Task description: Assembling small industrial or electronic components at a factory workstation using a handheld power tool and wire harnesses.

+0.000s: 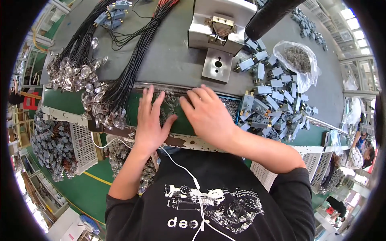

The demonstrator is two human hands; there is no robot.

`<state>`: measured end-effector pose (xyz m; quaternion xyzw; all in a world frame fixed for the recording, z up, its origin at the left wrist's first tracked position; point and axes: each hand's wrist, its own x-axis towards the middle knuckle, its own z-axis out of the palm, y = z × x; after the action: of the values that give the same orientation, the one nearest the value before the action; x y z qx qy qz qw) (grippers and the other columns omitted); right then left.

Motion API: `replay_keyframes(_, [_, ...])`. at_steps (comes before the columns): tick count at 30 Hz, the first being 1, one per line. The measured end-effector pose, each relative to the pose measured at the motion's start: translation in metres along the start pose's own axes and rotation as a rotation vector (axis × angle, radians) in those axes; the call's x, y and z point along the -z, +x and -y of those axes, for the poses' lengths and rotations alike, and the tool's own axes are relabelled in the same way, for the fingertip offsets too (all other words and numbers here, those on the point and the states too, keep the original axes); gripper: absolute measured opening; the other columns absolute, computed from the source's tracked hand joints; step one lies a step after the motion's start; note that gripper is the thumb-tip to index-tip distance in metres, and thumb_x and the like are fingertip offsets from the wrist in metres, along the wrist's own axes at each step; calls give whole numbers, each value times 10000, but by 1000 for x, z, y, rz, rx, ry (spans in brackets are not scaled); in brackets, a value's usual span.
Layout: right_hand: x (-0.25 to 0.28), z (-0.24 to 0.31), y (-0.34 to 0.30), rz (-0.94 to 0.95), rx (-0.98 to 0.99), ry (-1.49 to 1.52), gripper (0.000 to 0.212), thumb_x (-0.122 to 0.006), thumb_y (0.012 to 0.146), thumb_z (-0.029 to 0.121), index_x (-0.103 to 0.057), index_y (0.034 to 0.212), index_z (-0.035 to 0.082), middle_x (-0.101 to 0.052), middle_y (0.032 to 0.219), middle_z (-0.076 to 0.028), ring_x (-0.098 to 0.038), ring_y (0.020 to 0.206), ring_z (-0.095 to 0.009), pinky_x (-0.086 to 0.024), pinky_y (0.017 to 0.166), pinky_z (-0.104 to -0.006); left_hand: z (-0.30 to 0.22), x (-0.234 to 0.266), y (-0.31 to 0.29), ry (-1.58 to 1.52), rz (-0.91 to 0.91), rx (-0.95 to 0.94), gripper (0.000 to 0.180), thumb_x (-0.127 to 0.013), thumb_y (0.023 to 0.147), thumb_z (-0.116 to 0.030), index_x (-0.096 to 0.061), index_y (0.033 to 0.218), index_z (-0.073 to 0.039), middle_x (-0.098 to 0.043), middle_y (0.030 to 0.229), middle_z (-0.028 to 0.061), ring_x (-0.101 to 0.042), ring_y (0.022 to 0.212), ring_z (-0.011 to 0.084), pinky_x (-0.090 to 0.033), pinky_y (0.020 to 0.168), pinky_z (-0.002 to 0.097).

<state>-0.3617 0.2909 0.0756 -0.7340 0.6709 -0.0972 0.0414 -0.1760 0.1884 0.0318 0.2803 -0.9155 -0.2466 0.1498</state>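
Note:
Several small coil springs [172, 98] lie on the green strip at the bench's near edge, between my two hands. My left hand [152, 118] is open at their left side, with its fingers stretched forward and its thumb turned toward the springs. On their right side my right hand [209, 116] lies palm down, its fingers extended and slightly bent. I see nothing held in either hand. The right fingertips partly cover the springs' right side. Beyond the hands stands a metal press fixture [219, 34] with a steel block [217, 65] in front of it.
Right of my hands are a heap of grey-blue switch housings [277, 94] and a clear bag of springs [297, 59]. Bundled black wires [132, 68] with round metal discs [82, 74] lie to the left. A black tube [269, 18] slants over the bench. A white cable [177, 162] crosses my shirt.

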Motion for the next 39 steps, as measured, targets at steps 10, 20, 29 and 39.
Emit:
replay_keyframes(10, [4,1,3,-56,-43,-21,427,-651,765,83,-644,1184,1,-663,1083,-134,-602,1061,-291,-459,925,-408,-11,-8,3,14,-26,-25,754,-836,814,-216,-482,1462,-64,-431,1503,188,-410,1409,417,-363,1154,504])
replay_keyframes(20, [12,-3,6,7,-87,-90,395,-670,756,84,-684,1143,9,-685,980,-89,-597,1046,-279,-450,933,-393,-11,-14,9,4,-47,-32,786,-857,765,-188,-506,1463,-93,-463,1472,137,-435,1375,372,-364,1144,476])
replay_keyframes(29, [-3,-17,2,-148,-36,180,416,-690,762,35,-695,1177,68,-719,1059,-46,-604,1028,-267,-446,960,-387,-10,-13,19,65,-53,-75,726,-855,767,-276,-548,1397,-84,-518,1357,118,-481,1290,359,-389,1070,471])
replay_keyframes(39, [-1,-18,6,-122,-79,200,397,-666,773,18,-690,1165,78,-724,956,-59,-608,954,-288,-443,902,-392,-15,-15,24,6,-72,-79,534,-837,779,-217,-616,1242,-72,-548,1312,113,-502,1268,343,-388,1073,466])
